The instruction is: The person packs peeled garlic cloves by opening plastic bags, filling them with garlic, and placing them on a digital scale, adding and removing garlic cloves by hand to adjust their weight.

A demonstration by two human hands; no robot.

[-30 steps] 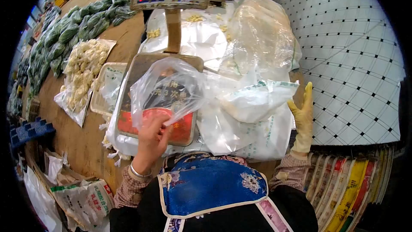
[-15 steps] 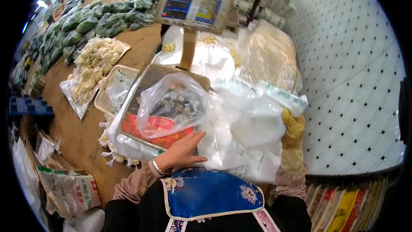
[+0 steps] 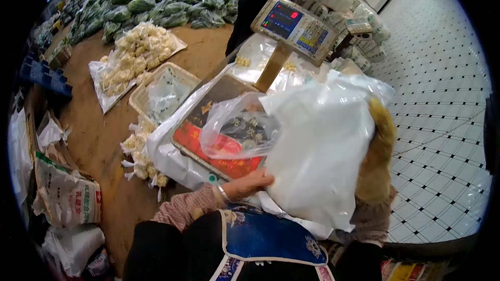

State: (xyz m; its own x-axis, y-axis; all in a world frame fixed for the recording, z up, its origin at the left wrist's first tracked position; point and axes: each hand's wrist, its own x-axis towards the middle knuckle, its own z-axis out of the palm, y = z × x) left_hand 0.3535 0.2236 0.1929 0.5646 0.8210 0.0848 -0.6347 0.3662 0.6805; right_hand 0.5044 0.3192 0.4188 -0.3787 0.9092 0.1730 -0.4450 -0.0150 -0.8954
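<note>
A white plastic bag (image 3: 323,151) hangs spread between my hands. The fingers of my bare left hand (image 3: 250,183) are closed on its lower left edge. My right hand (image 3: 379,151), in a yellowish work glove, grips the bag's right side; its fingertips are partly hidden behind the plastic. Just left of the bag stands a scale (image 3: 205,113), its display (image 3: 294,28) showing a red 0. A thin, see-through plastic bag (image 3: 211,130) lies loosely on the scale's pan, over a red and black printed surface.
A plastic crate (image 3: 139,99) with plastic inside sits left of the scale. Pale, lumpy produce (image 3: 138,54) is piled on a sheet on the floor; bagged green vegetables (image 3: 156,5) lie behind. A person (image 3: 255,0) stands beyond the scale. Tiled surface (image 3: 437,125) extends right.
My right hand has lifted the white plastic bag and spread it upward. My left hand has left the scale's edge and closed on the bag. The view has shifted, showing a person behind.
</note>
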